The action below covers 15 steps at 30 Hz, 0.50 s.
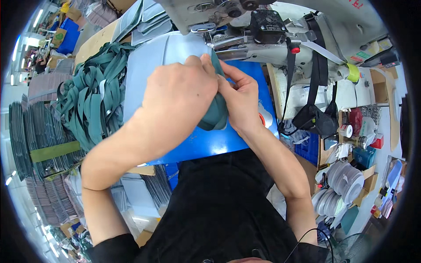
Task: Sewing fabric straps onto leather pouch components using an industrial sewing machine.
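Beneath the grey sewing machine (190,15), I see a blue table (206,145) bearing a pale, smooth, grey-blue panel (142,74), partly covered by the left hand (182,85). Along the panel's right side, a dark green strip (216,115) passes between both hands, matte, folded and widest below them. The left fingers curl together over it, tips partly hidden; the right hand's (241,98) thumb and forefinger pinch its edge.

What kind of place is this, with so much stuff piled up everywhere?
Probably a sewing workshop or small factory: there's a big sewing machine, a tangled heap of green strips and stacks of flat panels.
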Motion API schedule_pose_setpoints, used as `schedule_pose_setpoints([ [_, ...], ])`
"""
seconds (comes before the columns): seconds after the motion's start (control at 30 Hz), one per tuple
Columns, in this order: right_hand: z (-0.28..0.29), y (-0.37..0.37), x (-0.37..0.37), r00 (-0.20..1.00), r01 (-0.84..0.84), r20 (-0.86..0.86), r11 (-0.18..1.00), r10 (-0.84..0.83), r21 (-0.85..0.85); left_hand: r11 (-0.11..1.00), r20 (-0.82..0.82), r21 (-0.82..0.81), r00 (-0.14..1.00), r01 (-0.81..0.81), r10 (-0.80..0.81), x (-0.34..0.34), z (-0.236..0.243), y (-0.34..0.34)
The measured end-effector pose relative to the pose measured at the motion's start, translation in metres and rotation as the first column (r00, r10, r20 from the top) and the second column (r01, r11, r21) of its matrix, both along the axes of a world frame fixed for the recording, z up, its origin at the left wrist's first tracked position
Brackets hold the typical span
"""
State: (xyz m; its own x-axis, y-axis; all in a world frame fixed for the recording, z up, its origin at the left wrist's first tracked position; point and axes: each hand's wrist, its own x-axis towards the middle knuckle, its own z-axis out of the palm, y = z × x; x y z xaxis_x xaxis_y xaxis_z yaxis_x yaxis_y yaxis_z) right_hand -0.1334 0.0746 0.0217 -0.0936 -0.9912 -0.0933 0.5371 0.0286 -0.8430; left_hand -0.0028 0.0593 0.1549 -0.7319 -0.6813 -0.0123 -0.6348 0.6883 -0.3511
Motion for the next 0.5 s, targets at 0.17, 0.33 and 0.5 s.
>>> schedule_pose_setpoints([
  [0.17, -0.011, -0.008, 0.001, 0.992, 0.037, -0.114, 0.994, -0.049, -0.102, 0.996, -0.154, 0.028, 0.984, -0.081, 0.085, -0.019, -0.015, -0.004],
  [0.33, -0.008, -0.007, -0.003, 0.948, 0.019, -0.310, 0.988, -0.066, -0.153, 0.983, -0.297, 0.109, 0.939, -0.147, 0.174, -0.027, -0.028, -0.021],
  [0.5, -0.001, 0.029, -0.015, 0.761, 0.072, -0.607, 0.959, -0.231, -0.275, 0.963, -0.452, 0.211, 0.858, -0.164, 0.245, -0.004, -0.036, 0.001],
])
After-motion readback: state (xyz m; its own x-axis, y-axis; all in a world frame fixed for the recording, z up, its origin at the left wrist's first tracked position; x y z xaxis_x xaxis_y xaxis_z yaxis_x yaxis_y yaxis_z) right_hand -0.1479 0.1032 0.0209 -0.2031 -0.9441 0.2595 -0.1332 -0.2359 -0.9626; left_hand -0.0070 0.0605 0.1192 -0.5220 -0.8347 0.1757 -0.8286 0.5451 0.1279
